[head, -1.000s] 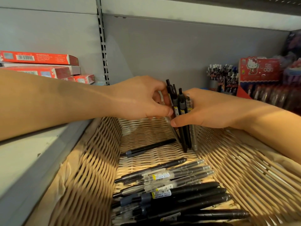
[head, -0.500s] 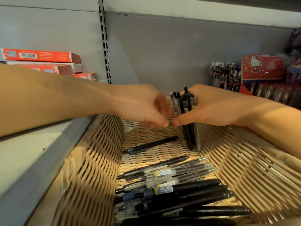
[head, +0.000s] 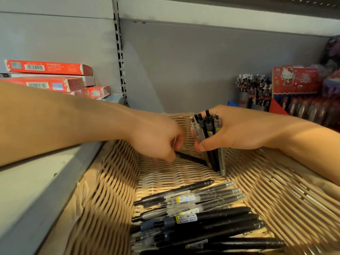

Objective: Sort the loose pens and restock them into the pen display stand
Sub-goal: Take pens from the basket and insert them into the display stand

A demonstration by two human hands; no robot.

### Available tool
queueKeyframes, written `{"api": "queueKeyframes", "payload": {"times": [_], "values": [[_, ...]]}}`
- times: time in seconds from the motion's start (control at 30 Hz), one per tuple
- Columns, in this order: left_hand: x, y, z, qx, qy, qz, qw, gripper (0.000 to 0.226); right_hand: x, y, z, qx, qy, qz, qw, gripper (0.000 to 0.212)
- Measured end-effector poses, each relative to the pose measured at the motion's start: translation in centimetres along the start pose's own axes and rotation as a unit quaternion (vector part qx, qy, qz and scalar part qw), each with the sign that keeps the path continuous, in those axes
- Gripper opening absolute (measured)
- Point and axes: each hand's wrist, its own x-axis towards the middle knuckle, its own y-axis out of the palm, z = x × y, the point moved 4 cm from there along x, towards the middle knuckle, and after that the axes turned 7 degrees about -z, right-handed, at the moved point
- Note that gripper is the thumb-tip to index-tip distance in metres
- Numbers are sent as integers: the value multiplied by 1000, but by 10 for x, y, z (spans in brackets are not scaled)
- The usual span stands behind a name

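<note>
- Head view: a woven basket (head: 103,190) sits on a grey shelf (head: 27,190); both hands work inside its far end.
- Right hand (head: 237,131): fingers and thumb curled round a bundle of pens (head: 207,129), gripping it. The bundle stands nearly upright, clicker ends up, tips touching the basket floor near the far right corner.
- Left hand (head: 156,140): fingers curled downward, fingertips closed on the near end of a single black pen (head: 191,159). This pen lies low over the basket floor, slanting from the left hand toward the base of the bundle. The image is blurred here; whether the pen is lifted off the floor cannot be told.
- The two hands are close together, thumbs just apart.
- Loose pens (head: 193,214): a pile lies flat across the near part of the basket floor, roughly parallel, tips pointing left. Some are black, some clear with yellow-and-white barcode labels. The pile is well apart from the bundle.
- Left background: red boxes (head: 49,68) stacked on the neighbouring shelf section, beside a slotted upright rail (head: 120,57).
- Right background: cups of pens (head: 253,91) standing upright against the back wall, next to a red cartoon-cat display box (head: 296,80) with further pens in front of it, blurred.
</note>
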Motion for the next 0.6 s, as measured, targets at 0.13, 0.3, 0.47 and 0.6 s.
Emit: {"api": "queueKeyframes", "payload": {"times": [0.13,0.3,0.47,0.6], "values": [[2,-18,0,-95,5,-166,982,12,0,-1,0,8,8,-18,1000,16],[0,-25,5,-176,-4,-232,957,27,2,-6,-1,9,11,-47,999,13],[-1,-27,6,-250,22,-256,934,27,2,-6,0,15,27,-56,998,18],[-3,-27,6,-276,31,-261,924,30,1,-6,1,27,27,-53,998,20]]}}
